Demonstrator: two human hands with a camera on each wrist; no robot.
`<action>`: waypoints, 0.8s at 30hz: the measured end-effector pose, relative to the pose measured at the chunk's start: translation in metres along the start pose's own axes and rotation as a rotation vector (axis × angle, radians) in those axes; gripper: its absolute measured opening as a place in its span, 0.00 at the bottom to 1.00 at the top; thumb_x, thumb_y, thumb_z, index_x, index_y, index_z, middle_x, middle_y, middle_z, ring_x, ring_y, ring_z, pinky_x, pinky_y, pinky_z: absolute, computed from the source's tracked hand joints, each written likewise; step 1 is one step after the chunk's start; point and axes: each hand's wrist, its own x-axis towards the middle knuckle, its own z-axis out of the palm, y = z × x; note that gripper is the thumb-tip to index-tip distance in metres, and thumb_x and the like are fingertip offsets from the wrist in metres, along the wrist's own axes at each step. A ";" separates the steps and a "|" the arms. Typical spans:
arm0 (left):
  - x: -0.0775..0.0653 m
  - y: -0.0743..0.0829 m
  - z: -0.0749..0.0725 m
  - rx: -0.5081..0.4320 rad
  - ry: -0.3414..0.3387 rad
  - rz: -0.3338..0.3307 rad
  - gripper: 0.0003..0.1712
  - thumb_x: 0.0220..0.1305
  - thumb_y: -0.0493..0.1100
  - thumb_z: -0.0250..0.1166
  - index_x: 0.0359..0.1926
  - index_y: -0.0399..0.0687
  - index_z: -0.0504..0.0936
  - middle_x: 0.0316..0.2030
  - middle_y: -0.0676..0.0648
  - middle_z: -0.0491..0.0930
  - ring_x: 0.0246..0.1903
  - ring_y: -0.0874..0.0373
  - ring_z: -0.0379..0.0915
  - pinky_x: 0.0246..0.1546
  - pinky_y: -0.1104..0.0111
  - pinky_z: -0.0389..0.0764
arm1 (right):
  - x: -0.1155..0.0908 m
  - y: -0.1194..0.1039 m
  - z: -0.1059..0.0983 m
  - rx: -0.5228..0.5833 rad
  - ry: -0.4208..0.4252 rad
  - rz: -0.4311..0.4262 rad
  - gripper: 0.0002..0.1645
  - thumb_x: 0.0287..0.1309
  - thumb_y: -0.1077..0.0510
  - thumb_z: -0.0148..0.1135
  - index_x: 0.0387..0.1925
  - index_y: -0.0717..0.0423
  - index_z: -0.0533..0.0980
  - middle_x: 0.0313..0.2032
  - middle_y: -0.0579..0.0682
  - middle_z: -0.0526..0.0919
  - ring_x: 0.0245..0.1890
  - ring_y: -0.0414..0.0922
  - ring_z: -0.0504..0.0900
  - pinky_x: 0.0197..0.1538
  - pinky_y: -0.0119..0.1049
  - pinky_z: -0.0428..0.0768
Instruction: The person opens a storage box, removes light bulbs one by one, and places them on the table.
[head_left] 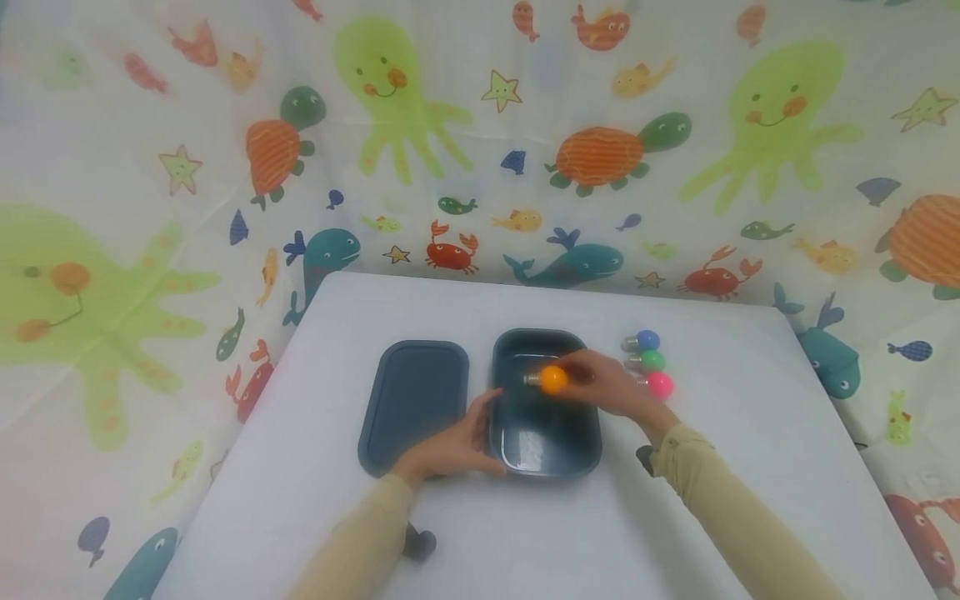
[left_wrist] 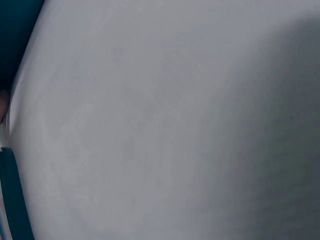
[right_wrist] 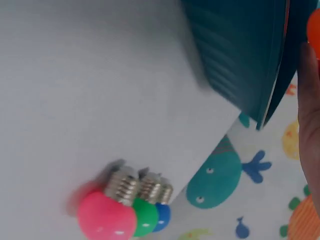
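An orange light bulb (head_left: 554,380) with a metal screw base is pinched in my right hand (head_left: 603,385), over the inside of a dark teal plastic box (head_left: 546,433). The bulb's base points left. Against the box's left side, my left hand (head_left: 450,443) rests with thumb and forefinger spread along the wall. In the right wrist view, part of the orange bulb (right_wrist: 314,32) shows beside a finger, past the box's outer wall (right_wrist: 240,55). The left wrist view catches mostly the white table, with a fingertip (left_wrist: 3,104) at its left edge.
Left of the box lies a matching flat lid (head_left: 416,392). A blue bulb (head_left: 648,340), a green bulb (head_left: 652,361) and a pink bulb (head_left: 661,384) lie in a column right of the box. Behind the white table (head_left: 750,467) hangs a sea-animal curtain (head_left: 480,125).
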 end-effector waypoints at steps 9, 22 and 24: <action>-0.006 0.001 0.005 -0.022 -0.009 0.019 0.69 0.47 0.42 0.79 0.76 0.70 0.38 0.77 0.47 0.30 0.75 0.51 0.33 0.71 0.59 0.54 | -0.028 0.025 -0.018 0.240 0.116 0.044 0.32 0.57 0.38 0.66 0.62 0.39 0.73 0.61 0.44 0.75 0.64 0.51 0.69 0.63 0.59 0.70; -0.014 0.000 0.011 -0.013 -0.011 0.044 0.70 0.47 0.42 0.79 0.76 0.67 0.36 0.77 0.45 0.31 0.75 0.49 0.33 0.71 0.58 0.55 | -0.072 0.054 -0.039 0.218 0.254 0.088 0.35 0.63 0.39 0.61 0.69 0.43 0.67 0.65 0.48 0.71 0.62 0.52 0.70 0.62 0.54 0.72; -0.015 0.000 0.011 -0.011 -0.008 0.040 0.69 0.47 0.43 0.79 0.76 0.68 0.37 0.77 0.45 0.31 0.75 0.49 0.34 0.71 0.58 0.55 | -0.078 0.059 -0.041 0.218 0.264 0.108 0.38 0.63 0.38 0.61 0.70 0.46 0.66 0.67 0.51 0.68 0.64 0.54 0.68 0.64 0.58 0.69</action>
